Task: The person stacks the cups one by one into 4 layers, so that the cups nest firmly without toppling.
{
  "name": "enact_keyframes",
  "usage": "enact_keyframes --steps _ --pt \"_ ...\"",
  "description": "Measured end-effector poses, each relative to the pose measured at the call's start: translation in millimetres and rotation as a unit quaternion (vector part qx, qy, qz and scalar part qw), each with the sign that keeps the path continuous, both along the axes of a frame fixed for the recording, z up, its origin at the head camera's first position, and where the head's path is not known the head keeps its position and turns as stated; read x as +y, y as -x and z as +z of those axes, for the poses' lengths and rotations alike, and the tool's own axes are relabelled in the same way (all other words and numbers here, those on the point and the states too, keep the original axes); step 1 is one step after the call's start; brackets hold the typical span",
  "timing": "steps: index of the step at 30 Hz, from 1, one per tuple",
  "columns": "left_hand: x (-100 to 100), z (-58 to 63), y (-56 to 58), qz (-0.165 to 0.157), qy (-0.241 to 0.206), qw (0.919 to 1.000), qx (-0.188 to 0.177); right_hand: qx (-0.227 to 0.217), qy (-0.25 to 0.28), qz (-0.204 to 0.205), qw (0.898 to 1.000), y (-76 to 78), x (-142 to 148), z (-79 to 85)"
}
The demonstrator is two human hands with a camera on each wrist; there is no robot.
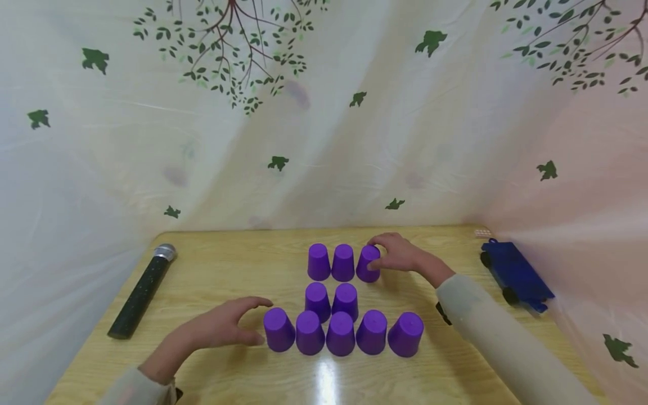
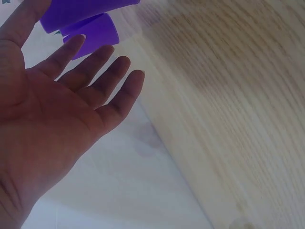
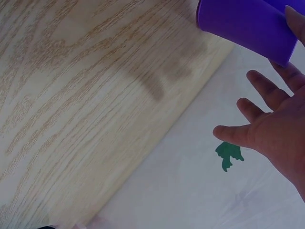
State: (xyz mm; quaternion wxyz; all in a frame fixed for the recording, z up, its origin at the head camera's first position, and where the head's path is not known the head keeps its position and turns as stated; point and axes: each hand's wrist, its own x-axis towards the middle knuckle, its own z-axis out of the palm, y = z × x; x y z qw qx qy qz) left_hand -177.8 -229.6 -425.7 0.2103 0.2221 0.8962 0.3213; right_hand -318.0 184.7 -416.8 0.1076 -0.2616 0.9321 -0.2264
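Upside-down purple plastic cups stand in three rows. The back row has three cups, and my right hand (image 1: 397,253) pinches its rightmost cup (image 1: 367,264) between thumb and index finger. In the right wrist view this cup (image 3: 248,26) stands upright on the wood, with the other fingers spread away from it. Two cups form the middle row, one of them (image 1: 316,301) on the left. Several cups make up the front row. By its leftmost cup (image 1: 279,331), my left hand (image 1: 223,323) has thumb and fingers spread, its palm empty in the left wrist view.
A black microphone (image 1: 142,295) with a silver head lies at the table's left edge. On the right is a blue toy vehicle (image 1: 518,273) with black wheels. Behind the wooden table (image 1: 228,259) hangs a pale curtain (image 1: 324,185) with leaf prints.
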Motion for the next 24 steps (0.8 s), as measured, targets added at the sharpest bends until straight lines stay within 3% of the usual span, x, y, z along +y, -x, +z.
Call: enact_keyframes --steps 15,24 --pt "4.2 -9.9 0.1 -0.010 -0.023 0.9995 0.020 -0.016 0.007 -0.005 1.000 4.0 0.9 -0.9" --pt "9.9 -11.7 -2.9 -0.019 -0.024 0.9980 0.056 -0.016 0.013 -0.001 1.000 5.6 2.3 -1.2"
